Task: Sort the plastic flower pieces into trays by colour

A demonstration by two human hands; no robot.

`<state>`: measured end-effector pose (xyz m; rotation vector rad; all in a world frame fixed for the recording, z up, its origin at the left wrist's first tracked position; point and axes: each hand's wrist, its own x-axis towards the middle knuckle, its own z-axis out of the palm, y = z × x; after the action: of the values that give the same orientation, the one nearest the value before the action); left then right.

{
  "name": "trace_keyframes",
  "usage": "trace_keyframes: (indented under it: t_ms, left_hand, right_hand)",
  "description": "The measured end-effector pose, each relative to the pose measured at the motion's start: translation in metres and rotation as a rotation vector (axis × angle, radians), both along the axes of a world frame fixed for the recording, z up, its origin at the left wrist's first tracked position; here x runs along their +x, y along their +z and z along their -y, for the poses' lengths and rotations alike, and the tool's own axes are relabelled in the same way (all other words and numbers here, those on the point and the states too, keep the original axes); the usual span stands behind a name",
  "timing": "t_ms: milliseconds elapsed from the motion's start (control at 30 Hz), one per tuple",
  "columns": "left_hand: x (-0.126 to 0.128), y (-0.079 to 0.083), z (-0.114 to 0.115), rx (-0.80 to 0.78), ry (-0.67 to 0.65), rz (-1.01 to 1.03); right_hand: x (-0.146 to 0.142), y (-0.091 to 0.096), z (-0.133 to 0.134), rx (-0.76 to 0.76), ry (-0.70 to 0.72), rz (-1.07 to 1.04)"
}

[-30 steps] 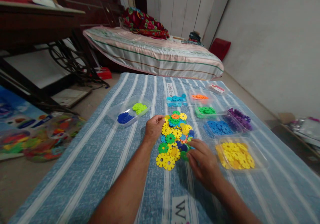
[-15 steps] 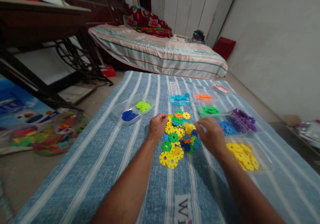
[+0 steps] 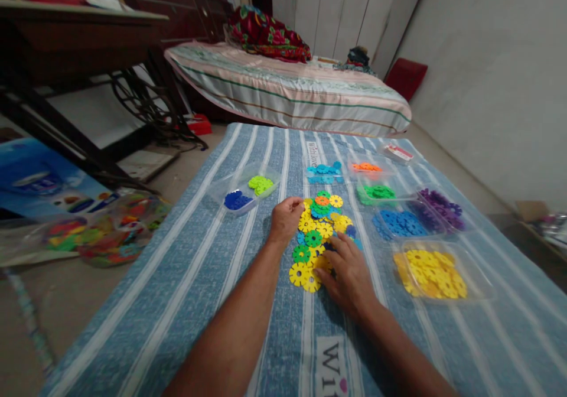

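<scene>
Leans in over a cloth-covered desk (image 3: 159, 290), with a heap of notched discs (image 3: 313, 238) in mixed colours lying between the two hands. Holds the left hand (image 3: 284, 221) at the heap's upper left edge, with thumb and fingertips drawn close together; cannot tell of any disc pinched there. Lays the right hand (image 3: 352, 272) over the heap's lower right part, half open, with thumb well apart from fingers and no disc visibly gripped. Looks well along but unfinished, judging by colour: has yellow discs (image 3: 436, 274), blue discs (image 3: 401, 224), purple discs (image 3: 443, 208), green discs (image 3: 376, 192), orange discs (image 3: 367, 167) and light blue discs (image 3: 325, 173) grouped in clear tubs (image 3: 476, 279) to the right and beyond. Has dark blue discs (image 3: 238, 200) and lime discs (image 3: 260, 185) lying apart inside a shared tub (image 3: 221, 189) on the left. Leaves only the heap unparted, mostly yellow on top, with green, blue and orange showing among.
</scene>
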<state>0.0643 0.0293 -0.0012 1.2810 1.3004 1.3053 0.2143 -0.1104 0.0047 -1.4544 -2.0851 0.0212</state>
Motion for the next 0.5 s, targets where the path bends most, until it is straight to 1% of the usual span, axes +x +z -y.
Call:
trace_keyframes:
  t_ms: [133,267,500]
  left_hand:
    - [0.0003,0.0017,0.0013,0.002,0.002,0.001]
    - [0.0001,0.0024,0.0016,0.005,0.007,-0.012]
    - [0.0002,0.0012,-0.0005,-0.009,0.009,-0.013]
  right_hand:
    - [0.002,-0.0035,-0.0003,0.028,-0.007,-0.106]
    - [0.0018,0.001,0.0019,0.043,-0.022,-0.21]
    - [0.0069,0.0064,0.0013,0.081,-0.05,-0.305]
